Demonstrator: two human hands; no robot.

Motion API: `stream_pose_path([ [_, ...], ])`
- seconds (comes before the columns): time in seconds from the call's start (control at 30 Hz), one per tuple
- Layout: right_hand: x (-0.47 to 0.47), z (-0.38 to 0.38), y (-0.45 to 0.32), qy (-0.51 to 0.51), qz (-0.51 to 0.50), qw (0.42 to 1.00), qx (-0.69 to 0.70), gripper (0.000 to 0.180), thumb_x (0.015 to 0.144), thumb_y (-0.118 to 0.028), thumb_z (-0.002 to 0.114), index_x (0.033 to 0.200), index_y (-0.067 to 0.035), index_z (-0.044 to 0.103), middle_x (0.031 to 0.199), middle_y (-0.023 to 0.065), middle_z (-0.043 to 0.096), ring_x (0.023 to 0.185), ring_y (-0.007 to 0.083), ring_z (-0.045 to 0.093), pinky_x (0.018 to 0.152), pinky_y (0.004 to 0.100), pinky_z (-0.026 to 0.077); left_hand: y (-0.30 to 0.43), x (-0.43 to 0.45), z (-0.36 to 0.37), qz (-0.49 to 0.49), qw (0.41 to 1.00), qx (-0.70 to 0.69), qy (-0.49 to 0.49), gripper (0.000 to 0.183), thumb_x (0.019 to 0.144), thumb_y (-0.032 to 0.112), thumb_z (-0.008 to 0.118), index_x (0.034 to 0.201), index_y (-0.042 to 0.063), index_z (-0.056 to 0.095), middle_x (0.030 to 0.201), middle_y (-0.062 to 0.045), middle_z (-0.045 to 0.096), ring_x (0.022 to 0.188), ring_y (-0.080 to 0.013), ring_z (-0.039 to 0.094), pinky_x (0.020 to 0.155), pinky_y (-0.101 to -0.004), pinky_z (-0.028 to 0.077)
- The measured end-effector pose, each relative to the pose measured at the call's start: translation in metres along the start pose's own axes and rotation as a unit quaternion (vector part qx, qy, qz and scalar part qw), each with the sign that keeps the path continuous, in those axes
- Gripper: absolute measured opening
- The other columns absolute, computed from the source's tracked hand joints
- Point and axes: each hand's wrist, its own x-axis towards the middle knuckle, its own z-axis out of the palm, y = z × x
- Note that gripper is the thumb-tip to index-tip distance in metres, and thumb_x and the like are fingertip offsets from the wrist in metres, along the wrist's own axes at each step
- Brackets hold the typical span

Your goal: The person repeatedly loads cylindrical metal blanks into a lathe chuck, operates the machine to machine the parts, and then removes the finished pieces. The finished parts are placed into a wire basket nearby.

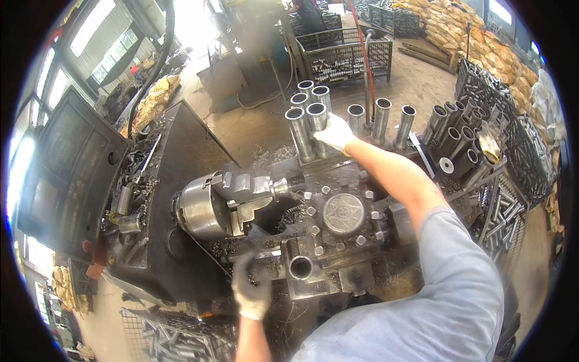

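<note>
My right hand point(334, 134), in a white glove, is closed around an upright metal tube point(318, 118) at the front of a cluster of tubes on the machine's far ledge. My left hand point(251, 289), in a glove with dark, soiled fingers, is blurred over the near side of the lathe; whether it holds anything does not show. Between the hands are the lathe's steel chuck point(204, 207) and the round-topped tool turret point(344, 214) ringed with square-headed bolts. A short flanged metal piece point(279, 188) sits beside the chuck jaws. Another tube point(301, 267) stands in the near tool block.
More tubes point(382, 105) stand along the ledge, near a caliper point(421, 154) and a spare glove point(490, 140). The control panel point(68, 181) is at left. Wire baskets of metal tubes stand at lower left point(181, 339), right point(504, 217) and beyond the lathe point(346, 54). A person point(310, 16) is far off.
</note>
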Motion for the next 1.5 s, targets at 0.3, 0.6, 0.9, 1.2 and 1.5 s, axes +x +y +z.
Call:
stream_pose_path([
  [0.3,-0.033,0.006,-0.081,-0.465,0.000,0.839,-0.283,0.062,0.086,-0.057,0.071,0.109,0.001,0.080,0.112,0.0229,0.078,0.101,0.0332,0.073,0.092,0.0448,0.056,-0.103,0.175,-0.039,0.148,0.912,0.359,0.134,0.070,0.079,0.034,0.079,0.138,0.004,0.059,0.147,-0.022,0.058,0.144,-0.0395,0.050,0.129,-0.0584,0.028],
  [0.6,-0.045,0.014,-0.142,-0.426,-0.047,0.881,-0.200,0.020,0.085,-0.019,0.077,0.092,-0.002,0.081,0.084,0.0078,0.076,0.075,0.0178,0.067,0.070,0.0349,0.055,-0.102,0.173,-0.039,0.143,0.916,0.345,0.148,0.070,0.079,0.035,0.078,0.140,0.007,0.060,0.148,-0.019,0.060,0.143,-0.0415,0.050,0.125,-0.0579,0.032],
  [0.9,-0.010,0.048,-0.213,-0.098,-0.272,0.905,-0.311,0.048,0.085,-0.043,0.073,0.105,0.000,0.071,0.102,0.0223,0.074,0.099,0.0374,0.072,0.092,0.0471,0.058,-0.098,0.172,-0.037,0.146,0.918,0.335,0.151,0.066,0.079,0.033,0.077,0.137,0.005,0.061,0.145,-0.020,0.060,0.142,-0.0400,0.052,0.125,-0.0582,0.032],
  [1.2,-0.019,0.094,-0.112,-0.545,-0.092,0.775,-0.306,0.042,0.077,-0.039,0.086,0.098,-0.003,0.081,0.096,0.0163,0.080,0.090,0.0267,0.077,0.078,0.0432,0.058,-0.099,0.174,-0.038,0.140,0.917,0.339,0.153,0.065,0.080,0.036,0.076,0.136,0.007,0.062,0.148,-0.018,0.058,0.145,-0.0389,0.048,0.125,-0.0580,0.030],
  [1.5,-0.009,0.080,-0.088,-0.666,-0.089,0.725,-0.151,0.049,0.083,-0.045,0.078,0.094,0.003,0.077,0.078,0.0141,0.075,0.071,0.0229,0.067,0.065,0.0404,0.054,-0.101,0.172,-0.039,0.129,0.923,0.336,0.136,0.069,0.075,0.034,0.079,0.135,0.004,0.063,0.147,-0.020,0.059,0.145,-0.0398,0.048,0.128,-0.0587,0.028],
])
